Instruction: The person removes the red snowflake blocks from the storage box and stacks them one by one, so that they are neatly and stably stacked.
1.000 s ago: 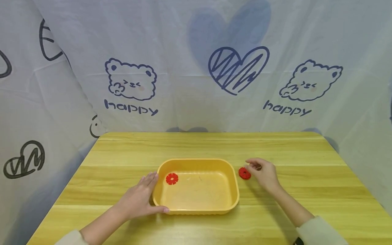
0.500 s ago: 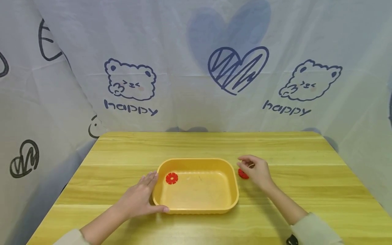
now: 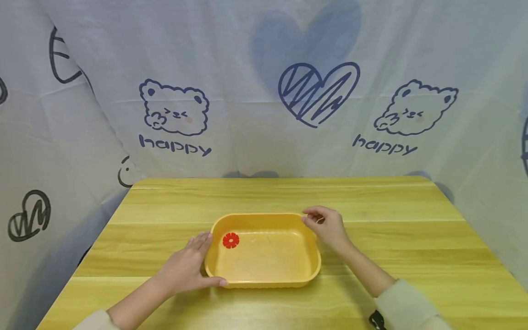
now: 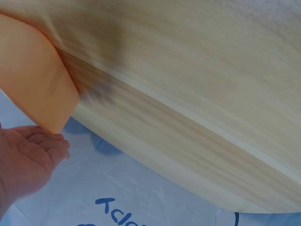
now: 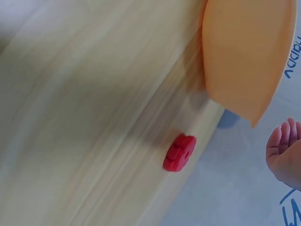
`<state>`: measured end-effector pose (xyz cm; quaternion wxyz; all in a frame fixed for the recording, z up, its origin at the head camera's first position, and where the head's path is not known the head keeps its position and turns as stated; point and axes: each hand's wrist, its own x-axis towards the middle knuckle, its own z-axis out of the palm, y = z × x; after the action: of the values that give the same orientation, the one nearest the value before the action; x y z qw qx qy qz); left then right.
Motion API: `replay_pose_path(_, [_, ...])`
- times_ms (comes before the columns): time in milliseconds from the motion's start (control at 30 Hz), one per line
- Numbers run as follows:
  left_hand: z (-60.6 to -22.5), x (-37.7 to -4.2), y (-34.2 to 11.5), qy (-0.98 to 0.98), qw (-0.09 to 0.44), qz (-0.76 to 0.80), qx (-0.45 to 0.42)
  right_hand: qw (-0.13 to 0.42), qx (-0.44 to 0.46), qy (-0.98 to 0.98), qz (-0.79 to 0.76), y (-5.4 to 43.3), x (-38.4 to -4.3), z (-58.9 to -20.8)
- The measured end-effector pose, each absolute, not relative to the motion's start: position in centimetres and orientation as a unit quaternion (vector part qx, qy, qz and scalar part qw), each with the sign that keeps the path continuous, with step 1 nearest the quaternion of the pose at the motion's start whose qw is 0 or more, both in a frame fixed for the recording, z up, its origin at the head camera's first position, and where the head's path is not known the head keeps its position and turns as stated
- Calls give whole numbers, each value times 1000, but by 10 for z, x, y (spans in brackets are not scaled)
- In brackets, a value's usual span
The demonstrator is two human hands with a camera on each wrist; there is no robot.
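A yellow plastic basin point(image 3: 264, 261) stands on the table, with a red notched plastic disc point(image 3: 231, 240) flat inside near its left end. My left hand point(image 3: 187, 268) rests against the basin's left end, fingers straight along the side and thumb stretched to the front rim. Over the back right corner hovers my right hand point(image 3: 330, 229), its fingers and thumb loosely bent, with nothing visible between them. A small stack of red notched discs point(image 5: 179, 153) lies on the table beside the basin in the right wrist view; in the head view the right hand hides it.
The wooden table point(image 3: 165, 201) reaches back to a pale cloth point(image 3: 247, 151) with printed bears and hearts. A similar cloth point(image 3: 82, 137) hangs along the left side. Under the right sleeve a small black object point(image 3: 376, 319) shows.
My right hand has moved left from beside the red disc stack to the basin's back right corner, covering the stack in the head view. The left hand and basin have stayed put.
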<state>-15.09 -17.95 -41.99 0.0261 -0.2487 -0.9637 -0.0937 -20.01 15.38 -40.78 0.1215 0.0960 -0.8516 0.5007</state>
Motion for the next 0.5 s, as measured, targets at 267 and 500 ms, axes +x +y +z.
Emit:
replay_pose_path(267, [-421,-151,-179,-963,27,-96,-252,124,119,-843,510,135,-204,-408])
replay_pose_path(500, [-419,-151,-180,-962,28,-94,-255,118,129,-827,534,119,-208,-410])
